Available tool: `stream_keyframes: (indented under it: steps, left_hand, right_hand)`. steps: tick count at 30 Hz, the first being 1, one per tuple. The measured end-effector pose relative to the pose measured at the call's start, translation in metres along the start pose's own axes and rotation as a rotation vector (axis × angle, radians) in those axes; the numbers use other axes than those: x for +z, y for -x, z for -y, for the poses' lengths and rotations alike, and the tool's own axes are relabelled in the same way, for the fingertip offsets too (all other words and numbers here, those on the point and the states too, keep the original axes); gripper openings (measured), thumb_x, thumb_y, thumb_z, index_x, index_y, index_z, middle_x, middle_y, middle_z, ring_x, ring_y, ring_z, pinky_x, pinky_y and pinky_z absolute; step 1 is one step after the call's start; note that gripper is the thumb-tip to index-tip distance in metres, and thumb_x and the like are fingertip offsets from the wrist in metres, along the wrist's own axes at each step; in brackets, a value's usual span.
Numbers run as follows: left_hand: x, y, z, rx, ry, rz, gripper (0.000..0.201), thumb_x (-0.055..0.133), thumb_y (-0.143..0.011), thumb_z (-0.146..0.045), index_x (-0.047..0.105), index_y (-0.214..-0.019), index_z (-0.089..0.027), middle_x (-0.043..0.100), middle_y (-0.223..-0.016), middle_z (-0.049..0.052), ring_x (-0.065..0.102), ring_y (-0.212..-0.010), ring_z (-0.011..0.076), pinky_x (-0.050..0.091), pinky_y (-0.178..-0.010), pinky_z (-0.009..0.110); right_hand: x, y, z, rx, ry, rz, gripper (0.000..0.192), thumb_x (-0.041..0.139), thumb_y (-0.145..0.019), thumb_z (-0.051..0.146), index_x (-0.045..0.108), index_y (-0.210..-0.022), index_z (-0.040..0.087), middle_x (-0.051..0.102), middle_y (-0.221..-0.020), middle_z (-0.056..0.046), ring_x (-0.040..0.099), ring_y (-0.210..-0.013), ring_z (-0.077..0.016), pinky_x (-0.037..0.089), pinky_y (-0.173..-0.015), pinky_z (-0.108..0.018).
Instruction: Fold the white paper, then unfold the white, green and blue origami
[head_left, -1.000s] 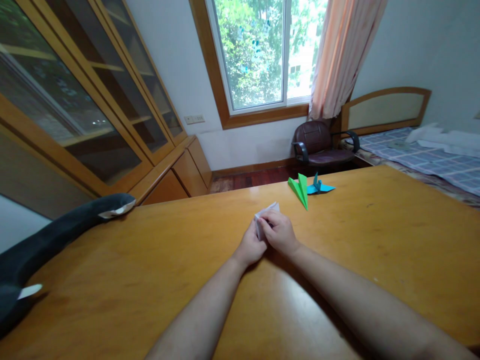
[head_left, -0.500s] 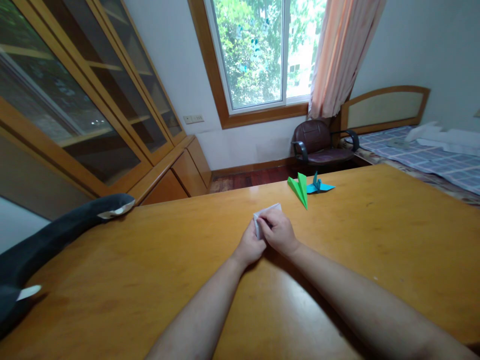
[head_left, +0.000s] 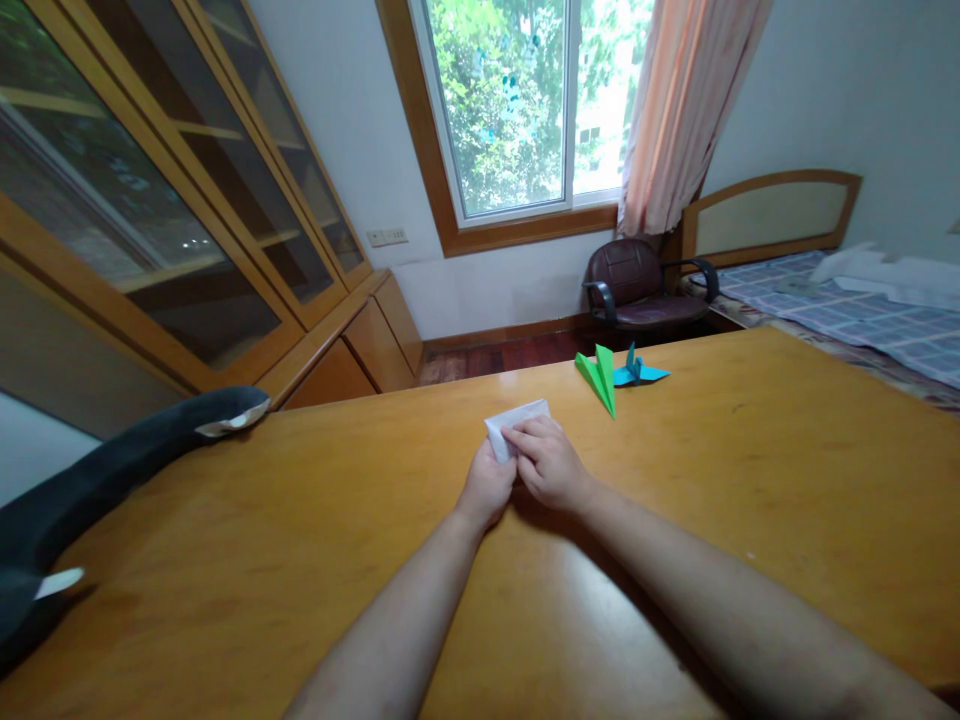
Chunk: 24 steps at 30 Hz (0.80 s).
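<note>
Cabinet (head_left: 176,185) doors of glass fill the left side; shelves show inside, but reflections make it hard to tell what, if anything, stands on them. In front, a black and white stuffed toy (head_left: 112,470) lies along the left edge of the wooden table (head_left: 300,560). A socket plate (head_left: 387,238) is on the wall beyond; any markings are too small to read. Near the table's middle, the left hand (head_left: 487,485) is clamped on the near left corner of a folded white paper (head_left: 516,418). The right hand (head_left: 551,462), touching the left, is closed over the paper's right part, its fingertips on the upper face. Behind them, blue marks on the window (head_left: 502,150) are too blurred to make out. Farther right, a green paper plane (head_left: 600,380) lies just beside a blue paper bird (head_left: 637,374) near the far edge. Past that are a brown chair (head_left: 637,285) and a bed (head_left: 885,300) with a checked cover.
</note>
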<state>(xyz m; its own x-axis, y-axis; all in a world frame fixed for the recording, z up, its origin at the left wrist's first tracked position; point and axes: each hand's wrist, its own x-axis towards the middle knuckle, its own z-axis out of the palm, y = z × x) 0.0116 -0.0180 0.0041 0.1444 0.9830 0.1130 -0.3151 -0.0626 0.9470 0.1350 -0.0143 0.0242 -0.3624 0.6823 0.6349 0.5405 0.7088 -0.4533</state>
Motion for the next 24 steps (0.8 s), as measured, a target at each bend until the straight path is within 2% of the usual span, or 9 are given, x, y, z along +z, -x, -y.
stream_keyframes:
  steps: [5, 9, 18, 24]
  left_hand:
    - [-0.008, -0.003, 0.005, -0.063, 0.084, -0.091, 0.051, 0.08, -0.066, -0.038, 0.057, -0.103, -0.012, 0.066, -0.093, 0.008, 0.062, -0.079, 0.0183, 0.049, -0.07, 0.025]
    - [-0.008, -0.003, 0.003, -0.052, 0.112, -0.128, 0.055, 0.082, -0.063, -0.035, 0.055, -0.105, -0.013, 0.066, -0.097, 0.009, 0.062, -0.08, 0.0173, 0.05, -0.071, 0.025]
    - [-0.007, -0.002, 0.002, -0.058, 0.199, -0.077, 0.048, 0.08, -0.064, -0.024, 0.055, -0.104, -0.014, 0.065, -0.093, 0.006, 0.06, -0.073, 0.0133, 0.046, -0.064, 0.021]
    - [-0.006, -0.001, 0.001, -0.07, 0.205, -0.098, 0.051, 0.081, -0.06, -0.024, 0.055, -0.103, -0.013, 0.066, -0.094, 0.007, 0.061, -0.078, 0.0155, 0.048, -0.069, 0.023]
  right_hand:
    - [0.004, 0.002, -0.008, 0.051, -0.041, -0.109, 0.036, 0.049, -0.077, 0.009, 0.063, -0.11, 0.013, 0.067, -0.099, -0.012, 0.058, -0.092, -0.0231, 0.046, -0.085, -0.037]
    - [0.007, 0.002, -0.01, 0.102, -0.061, -0.181, 0.031, 0.051, -0.078, 0.01, 0.061, -0.107, 0.017, 0.065, -0.105, -0.012, 0.059, -0.098, -0.0219, 0.048, -0.088, -0.035]
    - [0.005, 0.002, -0.013, 0.188, -0.01, -0.153, 0.013, 0.055, -0.081, 0.016, 0.067, -0.089, 0.018, 0.069, -0.085, -0.008, 0.062, -0.078, -0.0199, 0.048, -0.073, -0.03]
    - [0.005, 0.002, -0.012, 0.177, -0.08, -0.108, 0.014, 0.056, -0.081, 0.015, 0.068, -0.088, 0.018, 0.071, -0.085, -0.007, 0.064, -0.076, -0.0185, 0.049, -0.072, -0.029]
